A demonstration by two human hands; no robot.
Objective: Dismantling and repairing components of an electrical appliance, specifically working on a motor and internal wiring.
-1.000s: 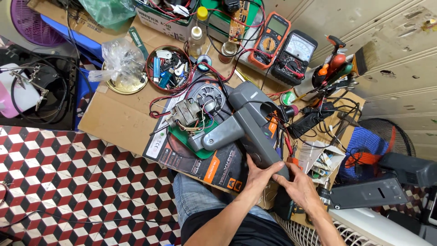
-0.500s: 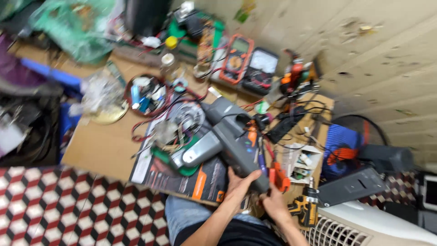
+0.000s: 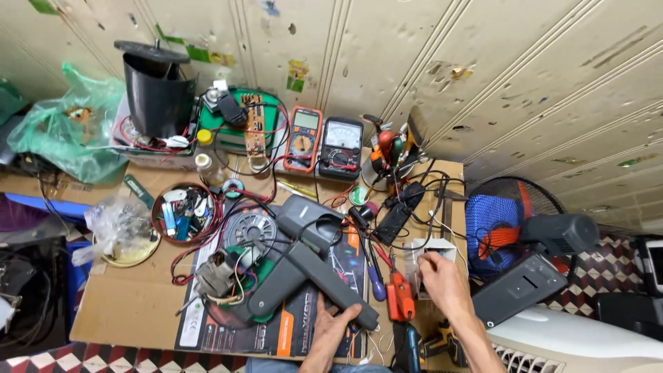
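Grey housing [image 3: 314, 280] — under left hand [image 3: 330, 336]

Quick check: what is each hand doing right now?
Left hand: fingers on the end of the grey housing piece, grip unclear.
Right hand: fingers bent over a small clear packet, grip unclear.

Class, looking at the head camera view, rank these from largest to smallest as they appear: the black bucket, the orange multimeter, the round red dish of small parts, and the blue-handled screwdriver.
1. Black bucket, clearly largest.
2. Round red dish.
3. Orange multimeter; it looks close to the dish, and it lies farther from the camera, so this pair is unsure.
4. Blue-handled screwdriver, smallest.
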